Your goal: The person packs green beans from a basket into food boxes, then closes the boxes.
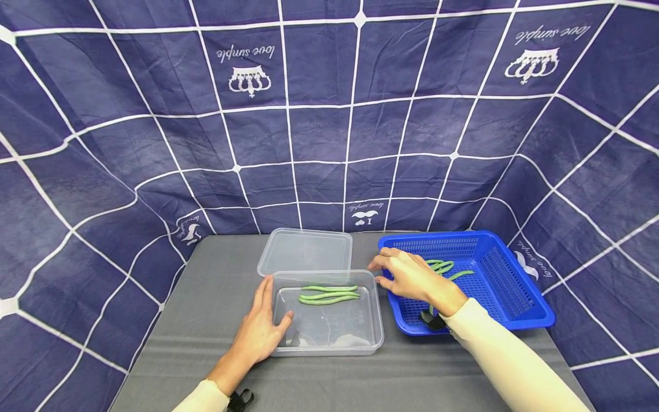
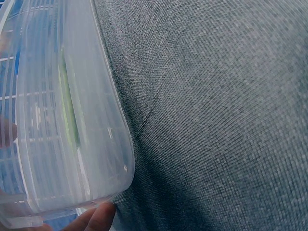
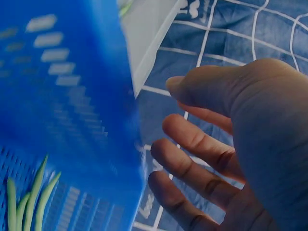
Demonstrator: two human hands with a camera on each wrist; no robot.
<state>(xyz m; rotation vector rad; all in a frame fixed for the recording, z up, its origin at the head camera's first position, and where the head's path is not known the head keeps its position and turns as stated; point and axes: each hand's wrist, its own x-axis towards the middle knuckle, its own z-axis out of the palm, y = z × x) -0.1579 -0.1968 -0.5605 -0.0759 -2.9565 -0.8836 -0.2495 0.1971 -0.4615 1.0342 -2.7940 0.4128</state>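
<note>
A clear plastic container (image 1: pixel 329 332) holds three green beans (image 1: pixel 328 296) lying side by side near its far wall. My left hand (image 1: pixel 259 329) holds the container's left side, thumb over the rim and fingers along the outside; fingertips (image 2: pixel 102 217) show at its corner in the left wrist view. My right hand (image 1: pixel 407 274) hovers by the left rim of a blue plastic basket (image 1: pixel 509 280), its fingers loosely bent and apart, with nothing between them. More green beans (image 1: pixel 439 265) lie in the basket, partly hidden behind that hand in the head view.
A flat clear lid (image 1: pixel 309 252) lies behind the container, its near edge close to the container's far rim. Grey cloth (image 1: pixel 201 320) covers the table. Dark blue curtains with white lines (image 1: pixel 319 131) stand at the back and both sides.
</note>
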